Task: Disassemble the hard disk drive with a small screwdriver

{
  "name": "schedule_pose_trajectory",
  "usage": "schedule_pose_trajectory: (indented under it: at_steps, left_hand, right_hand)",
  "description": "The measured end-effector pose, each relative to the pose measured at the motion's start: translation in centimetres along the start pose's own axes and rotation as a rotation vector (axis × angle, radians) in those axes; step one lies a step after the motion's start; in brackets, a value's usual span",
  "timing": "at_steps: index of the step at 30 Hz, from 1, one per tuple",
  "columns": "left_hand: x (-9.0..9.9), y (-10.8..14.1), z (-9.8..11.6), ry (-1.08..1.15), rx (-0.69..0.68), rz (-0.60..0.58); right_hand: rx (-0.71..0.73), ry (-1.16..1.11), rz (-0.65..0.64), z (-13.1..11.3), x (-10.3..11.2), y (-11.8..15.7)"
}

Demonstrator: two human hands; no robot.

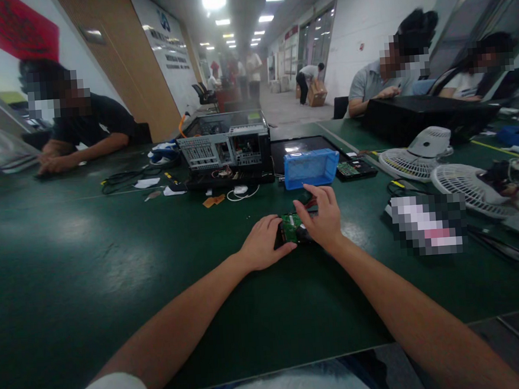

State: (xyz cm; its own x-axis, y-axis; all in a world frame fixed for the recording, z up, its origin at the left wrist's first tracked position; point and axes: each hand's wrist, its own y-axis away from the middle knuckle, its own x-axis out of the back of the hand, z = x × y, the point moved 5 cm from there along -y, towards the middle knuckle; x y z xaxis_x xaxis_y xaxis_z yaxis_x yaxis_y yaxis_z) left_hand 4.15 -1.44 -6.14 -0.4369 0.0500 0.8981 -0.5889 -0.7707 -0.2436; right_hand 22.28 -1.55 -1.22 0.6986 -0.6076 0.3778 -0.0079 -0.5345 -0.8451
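A hard drive [292, 226] lies on the green table in front of me, its green circuit board facing up. My left hand [263, 241] grips the drive's left end, thumb along the near edge and fingers at the far corner. Over the drive's right part, my right hand [323, 216] is curled, thumb and forefinger around a small dark and reddish thing that I cannot make out. That hand hides the drive's right end. Just beyond stands a blue plastic bin [311, 170], tipped so that its inside shows.
An opened computer case [225, 146] stands behind, left of the bin. A black unit with a circuit board [355, 169] lies right of it. White fan parts [410, 160] and a blurred packet [426, 224] are at right. Other people sit across the table [113, 258].
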Motion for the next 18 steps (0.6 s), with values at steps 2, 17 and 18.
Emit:
schedule_pose_trajectory:
  at_steps: [2,17,18]
  left_hand:
    - [-0.1,0.0,0.0,-0.001,-0.002,-0.001]
    - [1.1,-0.2,-1.2,0.053,0.095,0.082]
    - [1.5,-0.3,-2.1,0.028,0.137,0.115]
  right_hand:
    - [-0.005,0.002,-0.003,-0.1,0.1,0.0]
    - [-0.034,0.031,0.089,0.3,2.1,-0.5]
    - [-0.041,0.035,0.098,0.5,2.3,-0.6]
